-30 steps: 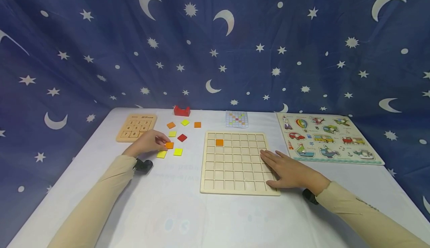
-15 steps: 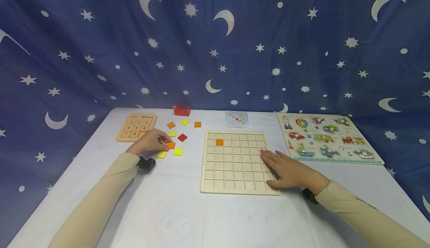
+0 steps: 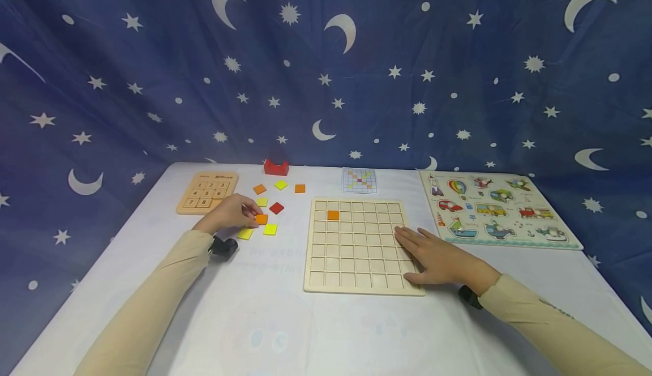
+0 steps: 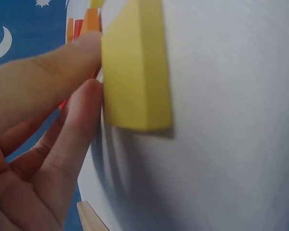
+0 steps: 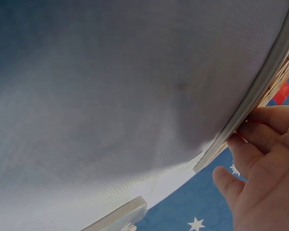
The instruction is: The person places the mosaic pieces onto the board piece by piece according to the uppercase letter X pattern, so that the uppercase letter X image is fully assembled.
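Slightly rightward, toward the wooden grid board (image 3: 356,251), the left hand (image 3: 230,212) has shifted along with the orange tile (image 3: 261,219) at its fingertips; the right hand (image 3: 439,258) rests where it was.

Both work over a table (image 3: 356,333) covered with a white cloth, faint pale print showing on it. Dark blue fabric (image 3: 377,110) patterned with white moons, stars and dots hangs behind and around it.

Thumb and fingers of the left hand are nearly closed, pinching the orange tile by its left side; the left wrist view shows a yellow tile (image 4: 135,72) close in front of the fingertips, partly hiding them. The right hand lies with fingers extended and thumb apart on the right edge of the grid board, gripping nothing.

Four orange tiles show in all: the pinched one, two loose near the back, and one set in the board (image 3: 333,215), second column from the left, second row from the far edge. Four yellow tiles and one red tile (image 3: 277,208) lie loose left of the board. Farther back stand one red holder (image 3: 276,168) and one printed pattern card (image 3: 359,180); one number puzzle (image 3: 206,193) sits left, one vehicle puzzle (image 3: 499,209) right.
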Motion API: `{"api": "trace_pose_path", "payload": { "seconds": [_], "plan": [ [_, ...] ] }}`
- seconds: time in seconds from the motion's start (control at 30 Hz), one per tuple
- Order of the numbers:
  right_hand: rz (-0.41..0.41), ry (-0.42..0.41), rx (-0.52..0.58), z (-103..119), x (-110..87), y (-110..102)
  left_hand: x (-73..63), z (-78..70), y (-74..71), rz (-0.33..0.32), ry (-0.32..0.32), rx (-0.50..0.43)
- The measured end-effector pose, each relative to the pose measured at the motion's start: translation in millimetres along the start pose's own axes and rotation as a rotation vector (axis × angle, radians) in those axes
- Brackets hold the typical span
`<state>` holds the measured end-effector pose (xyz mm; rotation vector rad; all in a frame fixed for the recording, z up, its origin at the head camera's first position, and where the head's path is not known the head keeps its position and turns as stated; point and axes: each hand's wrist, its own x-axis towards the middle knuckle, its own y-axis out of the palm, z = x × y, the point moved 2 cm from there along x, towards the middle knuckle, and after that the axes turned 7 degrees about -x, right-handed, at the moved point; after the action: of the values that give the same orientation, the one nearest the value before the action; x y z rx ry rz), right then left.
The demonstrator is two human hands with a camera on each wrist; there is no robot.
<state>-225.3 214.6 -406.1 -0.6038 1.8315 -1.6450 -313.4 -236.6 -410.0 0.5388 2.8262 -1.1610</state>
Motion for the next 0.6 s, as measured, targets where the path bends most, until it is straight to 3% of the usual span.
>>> {"api": "trace_pose_path", "payload": {
  "seconds": [0.6],
  "plan": [
    [-0.017,-0.002,0.004,0.3,-0.4,-0.6,0.8,-3.5,0.7,-0.003,0.029,0.006]
  ]
}}
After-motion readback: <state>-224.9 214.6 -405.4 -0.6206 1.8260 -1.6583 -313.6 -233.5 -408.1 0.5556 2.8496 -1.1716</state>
